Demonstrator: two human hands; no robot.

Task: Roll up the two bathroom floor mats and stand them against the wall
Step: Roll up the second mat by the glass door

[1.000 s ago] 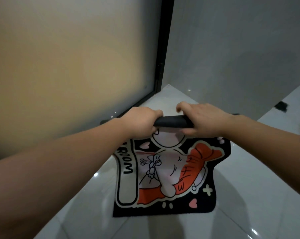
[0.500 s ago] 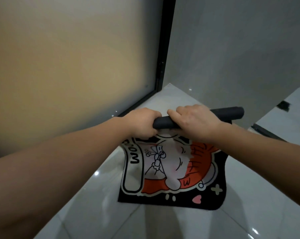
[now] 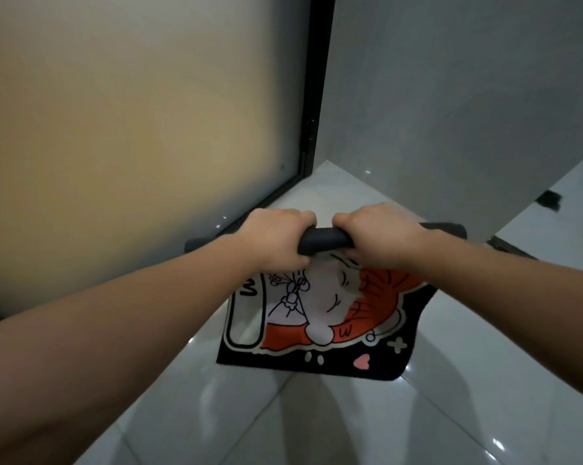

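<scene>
A black floor mat (image 3: 320,317) with a white and orange cartoon print hangs in the air above the tiled floor. Its top part is wound into a dark roll (image 3: 325,241) that lies crosswise. My left hand (image 3: 276,238) grips the roll left of centre. My right hand (image 3: 380,234) grips it right of centre, fingers curled over the top. The roll's ends stick out past both hands. The unrolled part dangles below, its lower edge near the floor. No second mat is in view.
A frosted glass door (image 3: 132,129) with a black frame (image 3: 313,95) fills the left side. A grey wall (image 3: 468,95) stands behind the mat and meets the door in a corner. Glossy white floor tiles (image 3: 317,414) spread below. A dark object sits at the far right edge.
The roll has grown and less of the printed mat hangs free. Both hands shifted their grip on the roll, and the mat's lower edge has risen.
</scene>
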